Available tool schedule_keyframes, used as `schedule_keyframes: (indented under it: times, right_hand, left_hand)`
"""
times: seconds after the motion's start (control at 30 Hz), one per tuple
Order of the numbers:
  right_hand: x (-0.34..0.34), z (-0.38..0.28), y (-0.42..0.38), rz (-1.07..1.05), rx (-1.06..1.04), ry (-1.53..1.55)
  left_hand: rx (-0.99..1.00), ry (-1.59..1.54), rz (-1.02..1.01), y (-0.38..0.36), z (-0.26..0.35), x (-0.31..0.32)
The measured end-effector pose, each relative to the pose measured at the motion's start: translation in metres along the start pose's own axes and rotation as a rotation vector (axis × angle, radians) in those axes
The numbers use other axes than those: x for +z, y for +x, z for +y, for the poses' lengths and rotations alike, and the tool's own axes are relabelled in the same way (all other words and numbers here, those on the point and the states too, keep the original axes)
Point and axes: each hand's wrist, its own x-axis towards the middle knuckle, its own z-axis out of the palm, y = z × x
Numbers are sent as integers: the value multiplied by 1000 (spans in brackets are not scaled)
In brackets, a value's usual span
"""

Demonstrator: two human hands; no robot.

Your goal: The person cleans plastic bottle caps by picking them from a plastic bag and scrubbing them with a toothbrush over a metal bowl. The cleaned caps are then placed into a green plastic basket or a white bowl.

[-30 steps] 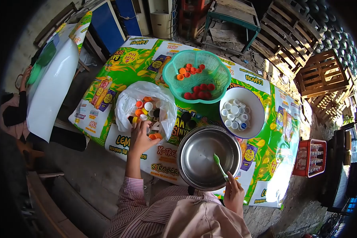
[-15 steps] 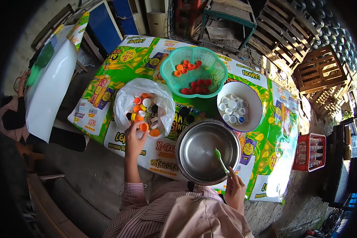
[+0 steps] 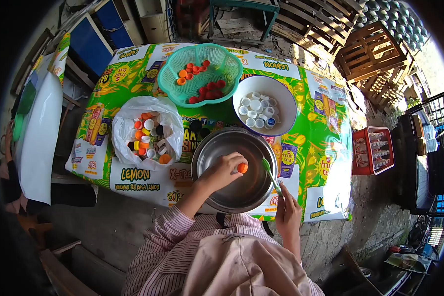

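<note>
Over the steel basin [image 3: 209,190] my left hand [image 3: 223,172] is closed on an orange bottle cap [image 3: 242,167]. My right hand [image 3: 287,213] grips the handle of a green toothbrush [image 3: 270,172], whose head points up above the basin's right side. To the left lies an opened clear plastic bag [image 3: 125,118] of mixed orange, white, yellow and black caps. Behind the basin, a turquoise plastic basket [image 3: 170,89] holds orange caps [image 3: 189,70] and red caps [image 3: 211,92] in separate groups. White caps [image 3: 255,105] fill part of a white enamel bowl [image 3: 287,101] at the right.
A printed green-and-white cover [image 3: 133,180] spreads over the table. Black caps [image 3: 196,126] lie between bag and basin. On the floor at right stands a red crate [image 3: 360,153] of bottles. Wooden pallets [image 3: 367,52] are stacked behind. At far left, another person's arm [image 3: 9,143] shows beside a white surface.
My left hand has moved right from the plastic bag to above the basin, carrying an orange cap. The toothbrush stays in my right hand, and the whole view has shifted.
</note>
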Motion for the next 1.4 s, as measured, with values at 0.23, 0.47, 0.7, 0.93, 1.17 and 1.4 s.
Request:
schedule_keyframes:
  times: [0.23, 0.47, 0.7, 0.93, 1.17, 1.4]
  right_hand:
    - [-2, 1, -13, 49, 42, 21]
    - [-1, 4, -15, 56, 32, 22]
    - [0, 5, -12, 29, 50, 26]
    - [2, 10, -12, -10, 50, 19]
    - [5, 12, -9, -14, 23, 27]
    - [7, 11, -7, -73, 63, 21]
  left_hand:
    - [-19, 253, -91, 7, -14, 32]
    - [-43, 308, -106, 5, -19, 29]
    - [-121, 299, -159, 7, -21, 27]
    - [-164, 275, -188, 8, -13, 24]
    - [-218, -22, -101, 7, -7, 17]
    - [-171, -284, 60, -4, -1, 11]
